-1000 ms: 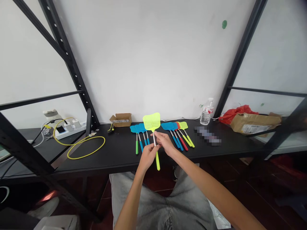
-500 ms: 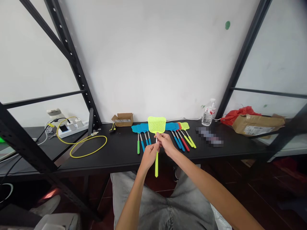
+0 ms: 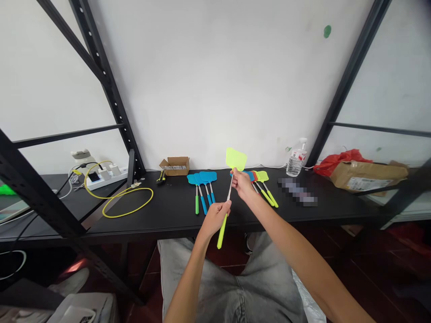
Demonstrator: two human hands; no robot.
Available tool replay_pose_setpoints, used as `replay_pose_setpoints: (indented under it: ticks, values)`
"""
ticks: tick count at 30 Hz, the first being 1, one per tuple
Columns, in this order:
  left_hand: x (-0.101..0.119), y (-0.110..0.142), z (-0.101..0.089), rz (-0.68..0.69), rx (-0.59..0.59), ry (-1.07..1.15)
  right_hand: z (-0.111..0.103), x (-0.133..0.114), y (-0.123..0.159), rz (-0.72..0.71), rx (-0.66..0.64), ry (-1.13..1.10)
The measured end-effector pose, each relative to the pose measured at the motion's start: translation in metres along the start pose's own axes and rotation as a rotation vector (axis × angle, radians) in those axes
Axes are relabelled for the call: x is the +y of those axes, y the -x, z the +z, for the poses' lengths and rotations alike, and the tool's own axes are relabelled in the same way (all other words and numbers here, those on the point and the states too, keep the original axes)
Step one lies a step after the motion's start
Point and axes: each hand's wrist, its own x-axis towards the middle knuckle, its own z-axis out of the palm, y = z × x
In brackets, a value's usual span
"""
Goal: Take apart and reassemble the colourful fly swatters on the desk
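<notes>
Swinging over to the right since a moment ago, that lime-green fly swatter (image 3: 236, 159) is leaning now, its mesh head sitting up over the back of the black bench (image 3: 168, 220) and its yellow handle pointing down toward my lap. Both hands are on it and the grip is closed on each: the right hand (image 3: 241, 184) is clamping the thin metal shaft just under the head, while the left hand (image 3: 214, 220) is pinching the shaft lower down, right above the handle.

Three blue swatters (image 3: 202, 178) are lying just left of the hands, one with a green handle, the rest with blue. Another bunch of swatters (image 3: 259, 176) is lying right behind the right hand, partly hidden. Further along, a cardboard box (image 3: 174, 166) is sitting at the wall, a yellow cable (image 3: 128, 202) is lying looped on the left, and a water bottle (image 3: 296, 158) is standing on the right.
</notes>
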Motion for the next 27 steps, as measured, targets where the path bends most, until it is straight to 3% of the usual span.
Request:
replay_pose_setpoints:
  ticks: [12, 17, 21, 27]
  values:
    - [0.006, 0.005, -0.001, -0.012, -0.114, 0.056, -0.018, -0.035, -0.053, 0.021, 0.157, -0.026]
    - [0.009, 0.01, -0.003, 0.001, -0.168, 0.054, -0.039, -0.079, -0.072, -0.027, 0.22, -0.073]
    - [0.009, 0.009, -0.003, 0.004, -0.095, 0.06, -0.061, -0.107, -0.066, -0.063, 0.191, -0.05]
    - [0.005, 0.008, -0.003, 0.017, -0.098, 0.022, -0.056, -0.077, -0.046, -0.006, 0.165, -0.033]
